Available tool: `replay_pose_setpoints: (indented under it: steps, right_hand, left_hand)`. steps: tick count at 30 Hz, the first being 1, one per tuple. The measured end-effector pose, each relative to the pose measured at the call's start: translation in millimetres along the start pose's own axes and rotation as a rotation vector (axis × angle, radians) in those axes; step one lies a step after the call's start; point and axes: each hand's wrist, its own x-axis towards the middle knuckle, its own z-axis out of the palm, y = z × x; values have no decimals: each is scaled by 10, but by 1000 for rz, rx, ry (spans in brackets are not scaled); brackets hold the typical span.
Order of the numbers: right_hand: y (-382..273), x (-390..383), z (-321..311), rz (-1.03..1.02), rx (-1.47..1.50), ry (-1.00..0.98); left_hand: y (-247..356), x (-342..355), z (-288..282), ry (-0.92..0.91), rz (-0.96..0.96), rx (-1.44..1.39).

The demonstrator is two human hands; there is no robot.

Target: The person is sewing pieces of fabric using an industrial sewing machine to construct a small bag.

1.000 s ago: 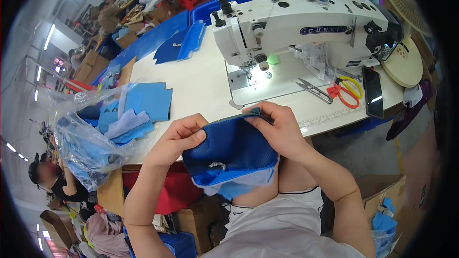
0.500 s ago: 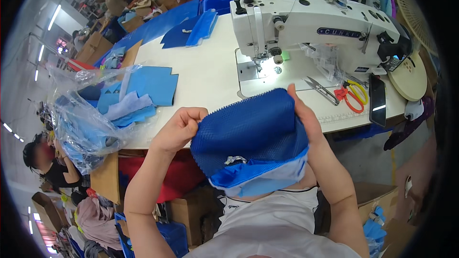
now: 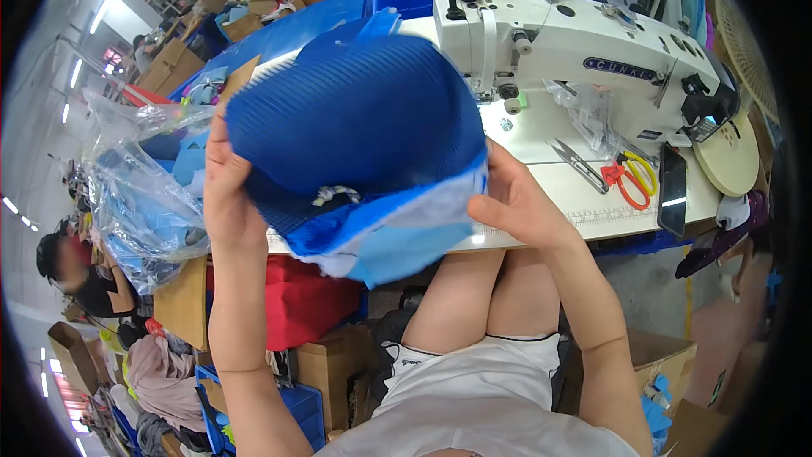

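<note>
A dark blue mesh sewn piece [image 3: 364, 110], pouch-like with its mouth toward me, is held up in front of the table between both hands. Along its near edge runs light blue fabric [image 3: 414, 245]. A small pale patterned bit [image 3: 334, 195] shows in the mouth; its kind is unclear. My left hand [image 3: 228, 195] is closed on the left side of the piece, thumb on the mesh. My right hand [image 3: 524, 203] grips the right near corner, thumb over the pale edge and fingers partly hidden behind it.
A white sewing machine [image 3: 584, 59] stands beyond to the right. Thread snips [image 3: 579, 167], red-handled scissors [image 3: 628, 186] and a phone [image 3: 673, 190] lie on the table's right. A clear plastic bag [image 3: 139, 203] with blue fabric lies left. A person [image 3: 93, 279] is farther left.
The mesh piece has moved up and left, looks larger, and its mouth gapes more. My left hand has gone left with it; my right hand now holds the lower right corner.
</note>
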Motion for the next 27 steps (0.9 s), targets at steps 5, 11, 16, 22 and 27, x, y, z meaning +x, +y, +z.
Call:
replay_pose_setpoints:
  steps: [5,11,16,22,27]
  right_hand:
    - [15,41,48,79,-398,-2]
    - [187,64,96,-273,-662,324]
    - [265,27,-110,-430,-817,435]
    - [368,-69,-249,-213,-701,626]
    - [279,-139,-222,-26,-459,512]
  left_hand:
    - [4,-46,-555,299,-60,-249]
    - [-180,-133,-404,-242,-59,-96]
    - [-136,-178,-458,-405,-132,521]
    - [-160,-321,-538,-276,-132,747]
    - [-296,-448,-609,-223,-235,669]
